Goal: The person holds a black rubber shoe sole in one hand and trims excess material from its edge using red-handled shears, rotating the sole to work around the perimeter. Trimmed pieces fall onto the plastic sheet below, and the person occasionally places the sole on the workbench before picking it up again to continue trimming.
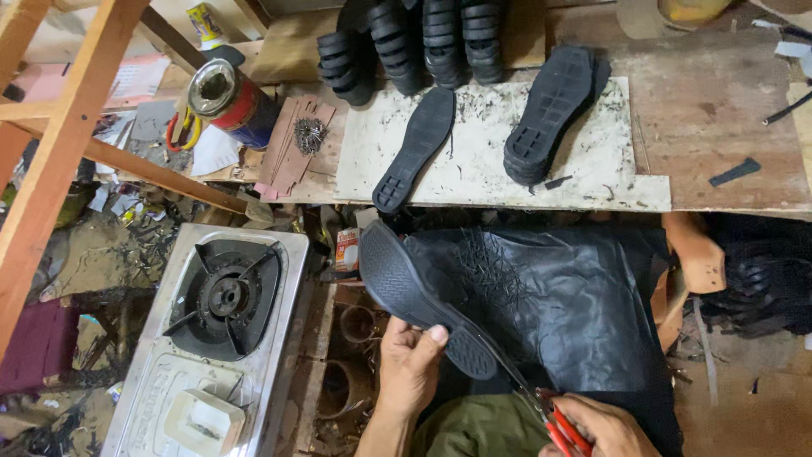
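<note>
My left hand (408, 364) grips a black rubber shoe sole (414, 292) by its heel end, tread side up, over a black plastic sheet (567, 305) on my lap. My right hand (596, 427) holds red-handled scissors (541, 406) whose blades reach up along the sole's right edge near the heel. Thin black rubber trimmings lie on the sheet. On the white cutting board (482, 161) ahead lie a single sole (416, 148) and a small stack of soles (550, 114).
A steel gas burner (216, 330) stands at the left. A red and blue can (233, 97), yellow-handled scissors (182, 127) and a pile of nails (309, 134) sit on the bench. Stacked black soles (414, 42) line the back. A wooden frame (51, 144) crosses the left.
</note>
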Demonstrator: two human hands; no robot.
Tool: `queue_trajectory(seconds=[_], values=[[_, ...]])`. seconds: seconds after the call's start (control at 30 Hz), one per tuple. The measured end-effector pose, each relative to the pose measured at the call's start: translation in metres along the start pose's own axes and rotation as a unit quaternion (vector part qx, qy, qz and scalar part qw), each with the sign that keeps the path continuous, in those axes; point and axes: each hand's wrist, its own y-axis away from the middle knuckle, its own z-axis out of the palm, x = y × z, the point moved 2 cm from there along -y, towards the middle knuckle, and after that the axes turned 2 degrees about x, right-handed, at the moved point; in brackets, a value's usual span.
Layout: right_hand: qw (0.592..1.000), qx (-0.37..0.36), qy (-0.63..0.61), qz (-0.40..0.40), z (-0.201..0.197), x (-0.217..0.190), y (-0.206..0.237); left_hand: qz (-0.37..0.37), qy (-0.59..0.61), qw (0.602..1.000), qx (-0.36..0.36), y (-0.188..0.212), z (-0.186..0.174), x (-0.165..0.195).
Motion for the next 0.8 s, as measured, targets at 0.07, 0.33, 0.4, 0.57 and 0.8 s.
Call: queue_trajectory(seconds=[0.07,0.33,0.4,0.57,0.8], values=[[0.998,-0.003,-0.054,0.011,-0.002,0.009,0.001,0.032,0.009,0.999,0.024,-0.001,-0.002,0.004],[0.998,-0.019,-0.034,-0.044,0.009,0.013,-0.002,0.082,0.063,0.99,0.092,-0.005,0.002,0.019],[0.999,0.029,0.007,-0.031,0.013,-0.001,-0.002,0.081,0.071,0.99,0.089,0.0,0.011,0.011],[0.995,0.062,-0.074,-0.022,0.027,-0.023,-0.005,0.061,0.095,0.989,0.091,0.009,0.023,0.001],[0.982,0.022,-0.182,0.051,-0.003,0.015,-0.005,0.049,0.041,0.996,0.069,0.008,0.0,0.019]])
